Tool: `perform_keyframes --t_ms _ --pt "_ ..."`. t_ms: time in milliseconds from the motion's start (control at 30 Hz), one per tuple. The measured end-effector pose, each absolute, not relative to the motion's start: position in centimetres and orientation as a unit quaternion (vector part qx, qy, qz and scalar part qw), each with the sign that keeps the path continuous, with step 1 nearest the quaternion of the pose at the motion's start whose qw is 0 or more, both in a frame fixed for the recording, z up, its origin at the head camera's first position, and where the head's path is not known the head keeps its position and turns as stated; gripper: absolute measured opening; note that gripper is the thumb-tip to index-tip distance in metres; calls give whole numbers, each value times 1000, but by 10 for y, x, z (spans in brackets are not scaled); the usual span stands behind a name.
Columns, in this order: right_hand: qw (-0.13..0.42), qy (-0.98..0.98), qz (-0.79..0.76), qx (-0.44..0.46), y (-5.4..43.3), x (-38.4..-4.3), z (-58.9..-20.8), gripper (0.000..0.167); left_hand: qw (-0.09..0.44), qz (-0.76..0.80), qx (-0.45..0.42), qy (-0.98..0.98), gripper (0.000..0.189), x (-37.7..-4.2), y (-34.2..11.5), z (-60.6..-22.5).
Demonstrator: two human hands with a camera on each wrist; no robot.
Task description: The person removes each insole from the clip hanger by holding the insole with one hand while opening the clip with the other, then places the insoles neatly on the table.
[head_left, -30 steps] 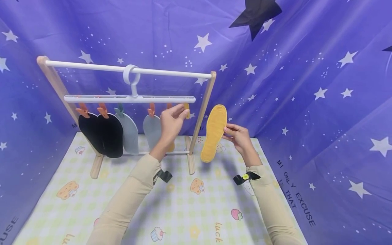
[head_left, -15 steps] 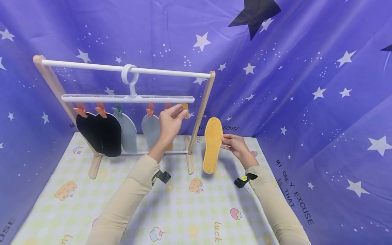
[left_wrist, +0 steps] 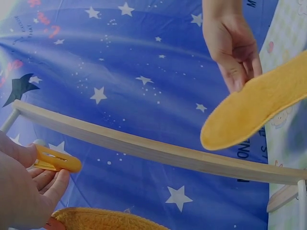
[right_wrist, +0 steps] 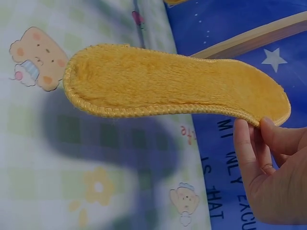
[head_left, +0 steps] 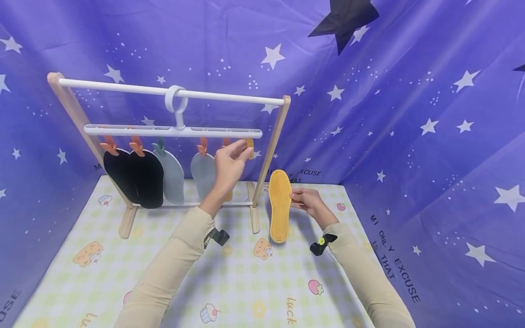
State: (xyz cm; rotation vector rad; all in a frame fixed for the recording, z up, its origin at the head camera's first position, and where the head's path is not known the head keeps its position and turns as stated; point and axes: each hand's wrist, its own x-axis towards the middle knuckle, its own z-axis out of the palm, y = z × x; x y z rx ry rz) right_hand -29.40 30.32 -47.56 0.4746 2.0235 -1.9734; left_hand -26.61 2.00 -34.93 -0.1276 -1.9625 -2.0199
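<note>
Yellow insole (head_left: 280,207), nearly upright, is held above the table (head_left: 242,278) just right of the rack (head_left: 273,148), its edge pinched between thumb and fingers of the right hand (head_left: 308,201); beneath the hanger (head_left: 221,132), the left hand (head_left: 228,166) pinches a small yellow clip (head_left: 250,149)

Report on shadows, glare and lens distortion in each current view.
Head view: soft shadows lie on the green-and-white checked cloth; left wrist view: glare whitens the upper left corner, and the pale wooden post looks bowed; right wrist view: a broad, soft-edged shadow shows below the yellow, fuzzy, shoe-shaped insole.
</note>
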Motion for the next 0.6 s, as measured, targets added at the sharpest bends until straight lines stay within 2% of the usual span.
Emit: perform_keyframes --t_ms 600 --pt "153 713 -660 180 298 -285 -497 35 169 -706 -47 -687 32 -267 21 -349"
